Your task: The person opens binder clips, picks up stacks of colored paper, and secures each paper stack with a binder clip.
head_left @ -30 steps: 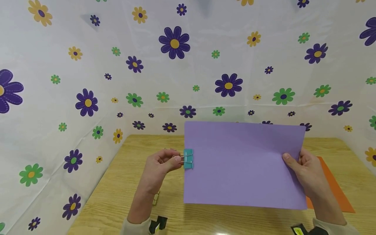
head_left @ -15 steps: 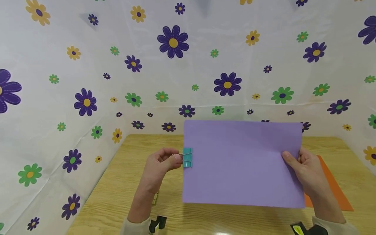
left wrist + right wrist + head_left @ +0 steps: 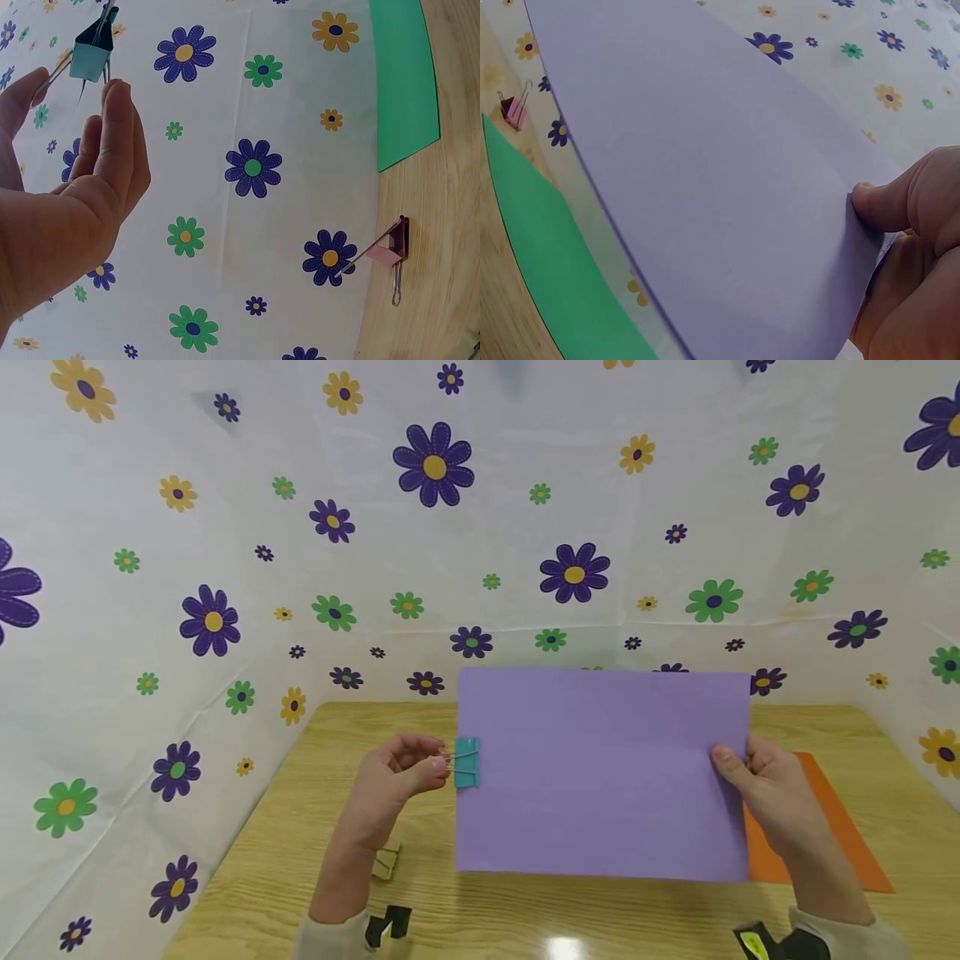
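Observation:
A purple sheet of paper [image 3: 600, 777] is held up above the table, facing the head camera. My right hand [image 3: 772, 793] pinches its right edge, thumb in front and fingers behind, as the right wrist view also shows. At the sheet's left edge sits a teal binder clip [image 3: 467, 762], its body overlapping the paper's margin. My left hand [image 3: 393, 785] pinches the clip's wire handles between thumb and fingers. In the left wrist view the teal binder clip [image 3: 90, 56] hangs between thumb and fingertips. Whether its mouth grips the paper cannot be made out.
On the wooden table [image 3: 277, 860], a yellow binder clip [image 3: 387, 862] lies by the left forearm. An orange sheet [image 3: 832, 835] lies under the right forearm. The wrist views show a green sheet [image 3: 409, 82] and a pink binder clip [image 3: 390, 247]. Flowered cloth [image 3: 510, 527] surrounds the table.
The head view has turned slightly, shifting everything left. The paper's right edge and my right hand have come a little further left. More of the yellow clip shows. Both hands keep their hold.

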`<state>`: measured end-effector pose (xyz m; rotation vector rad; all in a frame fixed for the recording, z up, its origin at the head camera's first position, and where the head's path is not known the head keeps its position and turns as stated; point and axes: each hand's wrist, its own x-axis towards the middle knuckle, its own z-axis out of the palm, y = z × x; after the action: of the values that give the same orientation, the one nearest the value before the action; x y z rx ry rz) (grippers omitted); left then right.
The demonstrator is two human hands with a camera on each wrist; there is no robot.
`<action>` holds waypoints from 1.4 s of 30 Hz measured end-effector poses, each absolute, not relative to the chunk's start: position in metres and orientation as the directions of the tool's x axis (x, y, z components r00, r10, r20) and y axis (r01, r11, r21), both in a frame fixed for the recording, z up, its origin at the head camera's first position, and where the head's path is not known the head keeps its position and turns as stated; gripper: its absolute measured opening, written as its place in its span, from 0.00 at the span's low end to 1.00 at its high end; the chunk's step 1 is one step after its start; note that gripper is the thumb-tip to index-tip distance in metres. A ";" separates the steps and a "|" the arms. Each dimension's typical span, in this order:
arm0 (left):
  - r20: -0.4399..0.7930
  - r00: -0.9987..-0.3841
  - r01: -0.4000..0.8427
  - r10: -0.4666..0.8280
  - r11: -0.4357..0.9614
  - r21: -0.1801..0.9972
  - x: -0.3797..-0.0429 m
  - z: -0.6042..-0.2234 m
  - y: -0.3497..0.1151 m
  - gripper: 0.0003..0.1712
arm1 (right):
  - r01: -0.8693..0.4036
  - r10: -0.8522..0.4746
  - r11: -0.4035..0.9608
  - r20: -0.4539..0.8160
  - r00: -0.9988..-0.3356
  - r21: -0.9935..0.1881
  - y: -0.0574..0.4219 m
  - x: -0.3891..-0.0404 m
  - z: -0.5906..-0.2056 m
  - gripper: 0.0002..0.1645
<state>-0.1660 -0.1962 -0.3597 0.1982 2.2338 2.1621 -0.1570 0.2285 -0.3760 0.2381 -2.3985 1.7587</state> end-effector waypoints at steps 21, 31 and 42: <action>0.062 -0.979 0.076 0.196 0.065 0.995 -0.167 -0.367 -0.206 0.22 | -0.176 -0.053 0.350 0.168 -0.984 -0.920 0.229 -0.154 -0.379 0.28; 0.003 -0.968 0.058 0.250 0.212 0.976 -0.167 -0.372 -0.213 0.17 | -0.172 -0.157 0.330 0.126 -0.979 -0.928 0.232 -0.149 -0.393 0.27; -0.043 -0.953 0.044 0.301 0.277 0.960 -0.177 -0.380 -0.211 0.18 | -0.213 -0.210 0.340 0.146 -0.967 -0.916 0.241 -0.150 -0.400 0.26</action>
<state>-0.1770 -0.2112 -0.3804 0.3208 2.3287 1.7396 -0.1495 0.2414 -0.4005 0.4054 -2.5702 1.7570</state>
